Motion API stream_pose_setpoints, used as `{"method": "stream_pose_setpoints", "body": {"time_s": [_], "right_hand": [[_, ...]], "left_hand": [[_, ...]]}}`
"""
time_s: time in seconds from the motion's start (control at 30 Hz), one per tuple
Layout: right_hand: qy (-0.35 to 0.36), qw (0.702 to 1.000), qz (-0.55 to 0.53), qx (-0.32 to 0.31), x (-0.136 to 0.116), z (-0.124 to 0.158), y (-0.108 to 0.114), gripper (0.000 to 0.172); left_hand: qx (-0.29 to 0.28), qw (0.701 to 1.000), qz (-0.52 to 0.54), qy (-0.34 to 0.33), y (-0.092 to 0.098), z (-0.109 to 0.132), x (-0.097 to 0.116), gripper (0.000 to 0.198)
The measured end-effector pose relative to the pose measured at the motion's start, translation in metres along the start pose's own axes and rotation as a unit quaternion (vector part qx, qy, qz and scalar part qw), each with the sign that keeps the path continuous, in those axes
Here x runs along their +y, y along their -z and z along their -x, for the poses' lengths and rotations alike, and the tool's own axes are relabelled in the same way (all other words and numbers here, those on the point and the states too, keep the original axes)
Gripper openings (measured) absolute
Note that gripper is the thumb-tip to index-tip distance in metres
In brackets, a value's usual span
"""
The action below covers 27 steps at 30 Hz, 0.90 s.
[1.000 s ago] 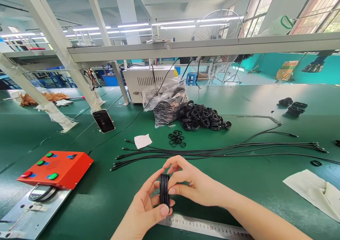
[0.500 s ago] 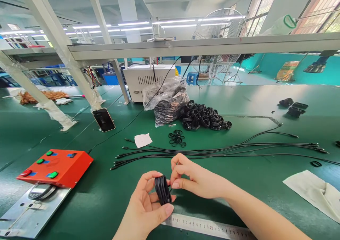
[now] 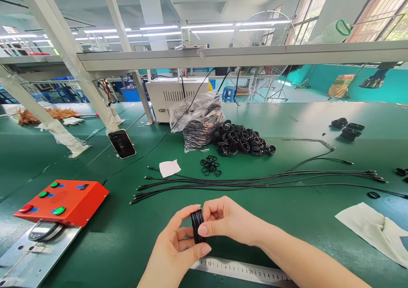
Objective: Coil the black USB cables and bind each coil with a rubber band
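Note:
Between my two hands is a tightly coiled black cable (image 3: 196, 225), held upright just above the table. My left hand (image 3: 180, 241) grips the coil from the left, fingers behind and thumb at its lower edge. On the other side my right hand (image 3: 223, 224) pinches the coil, its thumb pressed on the near face. A steel ruler (image 3: 239, 271) lies flat below the hands. Straight black cables (image 3: 242, 182) stretch across the table beyond them. Farther back are small black rings (image 3: 210, 164) and a pile of coiled cables (image 3: 242, 141).
An orange box (image 3: 66, 203) with green and red buttons stands at the left on a metal plate. A phone (image 3: 121, 143) leans on a post. A plastic bag (image 3: 200, 126) sits by a white case (image 3: 168, 98). A pale cloth (image 3: 371, 230) lies at the right.
My right hand has moved in against the coil, and its thumb now presses on the coil's face. The short cable end that showed between my hands is now hidden.

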State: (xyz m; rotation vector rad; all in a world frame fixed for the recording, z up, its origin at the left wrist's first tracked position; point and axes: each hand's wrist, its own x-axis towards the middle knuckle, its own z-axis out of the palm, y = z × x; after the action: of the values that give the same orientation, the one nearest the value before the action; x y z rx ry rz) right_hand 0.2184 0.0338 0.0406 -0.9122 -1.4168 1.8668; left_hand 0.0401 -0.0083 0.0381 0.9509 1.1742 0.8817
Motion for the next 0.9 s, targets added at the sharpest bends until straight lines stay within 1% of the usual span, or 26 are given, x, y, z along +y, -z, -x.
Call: {"method": "stream_pose_setpoints", "body": {"time_s": [0.2,0.37,0.5,0.57,0.63,0.77,0.9], "right_hand": [[-0.014,0.999,-0.046,0.026,0.0003,0.0012,-0.0032,0.045],[-0.018,0.998,-0.059,0.009,-0.0002,-0.0006,-0.0017,0.044],[-0.021,0.999,-0.035,0.017,0.0035,-0.0015,-0.0019,0.047],[-0.013,0.999,-0.027,0.029,0.0058,-0.0012,-0.0034,0.050],[-0.004,0.999,-0.026,0.028,0.0060,-0.0005,-0.0048,0.051],[-0.007,1.000,0.002,0.009,0.0008,0.0010,-0.0050,0.047],[0.017,0.999,0.026,0.035,-0.0003,0.0001,-0.0043,0.046]], "left_hand": [[-0.024,1.000,0.008,-0.008,0.0024,-0.0008,-0.0029,0.073],[-0.029,0.999,-0.005,-0.022,0.0041,-0.0003,-0.0033,0.070],[-0.025,0.999,-0.023,-0.018,0.0056,0.0005,-0.0006,0.068],[-0.017,0.999,-0.035,-0.019,0.0064,0.0006,0.0000,0.067],[-0.011,0.999,-0.040,-0.025,0.0069,0.0006,-0.0003,0.065],[-0.008,0.999,-0.032,-0.031,0.0068,0.0007,-0.0019,0.063],[-0.002,0.999,-0.033,-0.033,0.0049,-0.0012,-0.0030,0.063]]}}
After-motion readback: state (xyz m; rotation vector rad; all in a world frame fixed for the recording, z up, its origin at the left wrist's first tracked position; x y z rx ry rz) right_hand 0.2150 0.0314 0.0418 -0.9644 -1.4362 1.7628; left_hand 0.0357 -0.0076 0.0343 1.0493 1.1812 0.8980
